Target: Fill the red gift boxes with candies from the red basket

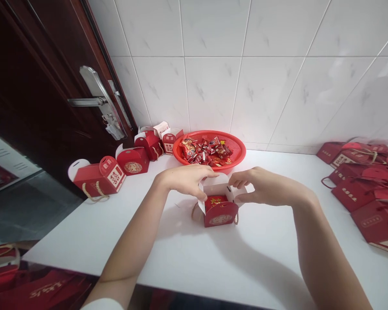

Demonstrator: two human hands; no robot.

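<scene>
A small red gift box (pixel 221 216) with rope handles stands open-topped near the middle of the white table (pixel 181 254). Inside it lies a red packet with gold print (pixel 216 199). My left hand (pixel 189 181) grips the box's left white-lined flap, thumb in front and fingers behind. On the opposite side, my right hand (pixel 261 186) has the right flap pinched between thumb and fingers. Just behind the box sits a red plastic basket (pixel 237 150) with many wrapped candies (pixel 207 150) in it.
Several red gift boxes (pixel 98 177) line the table's left back side. More red boxes (pixel 358 189) are piled at the right. A tiled wall (pixel 213 86) rises behind, and a dark wooden door (pixel 45 77) with a metal handle (pixel 87 102) stands left. Red bags (pixel 45 288) lie below the table's front left edge.
</scene>
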